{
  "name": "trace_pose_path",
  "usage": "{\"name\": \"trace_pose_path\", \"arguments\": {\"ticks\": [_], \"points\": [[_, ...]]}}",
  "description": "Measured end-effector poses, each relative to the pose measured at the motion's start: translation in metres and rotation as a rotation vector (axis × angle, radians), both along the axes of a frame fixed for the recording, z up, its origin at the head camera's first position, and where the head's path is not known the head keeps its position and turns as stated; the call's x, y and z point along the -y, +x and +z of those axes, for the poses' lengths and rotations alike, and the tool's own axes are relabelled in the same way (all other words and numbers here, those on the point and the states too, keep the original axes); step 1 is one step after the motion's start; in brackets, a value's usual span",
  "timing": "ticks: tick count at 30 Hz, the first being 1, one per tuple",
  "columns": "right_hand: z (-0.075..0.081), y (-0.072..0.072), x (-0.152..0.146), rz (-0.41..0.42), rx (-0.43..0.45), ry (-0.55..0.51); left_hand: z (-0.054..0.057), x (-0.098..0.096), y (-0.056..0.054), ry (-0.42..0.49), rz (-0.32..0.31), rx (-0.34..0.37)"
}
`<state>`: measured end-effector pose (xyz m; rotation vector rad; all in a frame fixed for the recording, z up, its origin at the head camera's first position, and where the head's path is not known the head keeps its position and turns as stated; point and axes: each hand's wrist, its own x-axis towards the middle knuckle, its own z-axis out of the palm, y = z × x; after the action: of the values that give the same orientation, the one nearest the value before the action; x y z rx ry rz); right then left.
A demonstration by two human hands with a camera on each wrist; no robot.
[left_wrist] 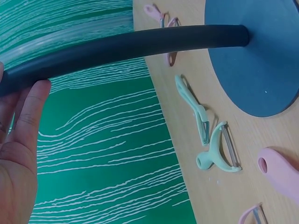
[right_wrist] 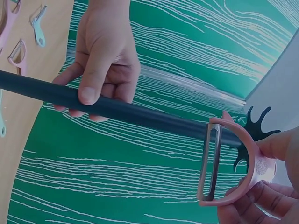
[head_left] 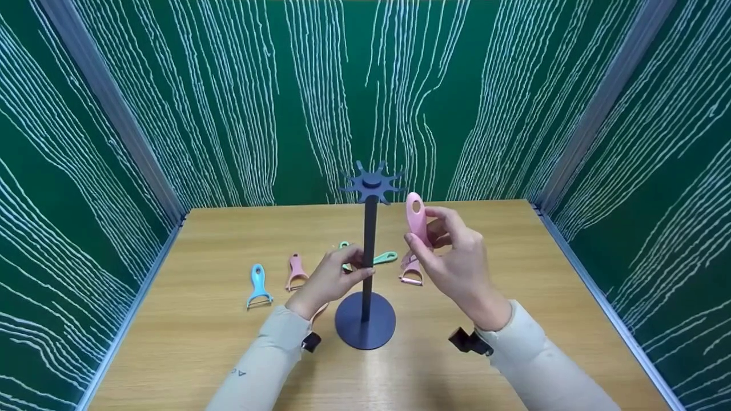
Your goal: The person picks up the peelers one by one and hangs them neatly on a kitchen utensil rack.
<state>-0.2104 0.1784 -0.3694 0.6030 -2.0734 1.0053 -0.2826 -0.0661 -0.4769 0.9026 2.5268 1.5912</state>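
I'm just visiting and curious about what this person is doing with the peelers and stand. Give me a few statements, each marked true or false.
1. The right grip holds a pink peeler. True.
2. The left grip touches nothing. False: it holds the dark pole.
3. The dark pole rises from a round base. True.
4. The blue peeler leans against the dark pole. False: it lies on the table, apart from it.
5. No peeler hangs from the hooked top. True.
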Motion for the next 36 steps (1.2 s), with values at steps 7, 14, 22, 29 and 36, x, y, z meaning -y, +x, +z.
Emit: {"name": "trace_pose_path", "arguments": {"ticks": [7,14,22,29,36], "points": [[0.009,0.004,0.008,0.049,-0.031,-0.005,0.001,0.0,0.0,-0.004,0.001,0.005],[0.016,0.004,0.016,0.086,-0.045,0.004,0.001,0.0,-0.001,0.006,-0.009,-0.019],[0.016,0.002,0.026,0.103,-0.051,-0.005,0.001,0.0,-0.001,0.013,-0.024,-0.022],[0.016,0.001,0.032,0.106,-0.04,-0.008,0.001,-0.001,-0.002,0.017,-0.02,-0.012],[0.011,-0.002,0.035,0.106,-0.024,-0.02,0.0,-0.001,-0.003,0.031,-0.026,-0.015]]}}
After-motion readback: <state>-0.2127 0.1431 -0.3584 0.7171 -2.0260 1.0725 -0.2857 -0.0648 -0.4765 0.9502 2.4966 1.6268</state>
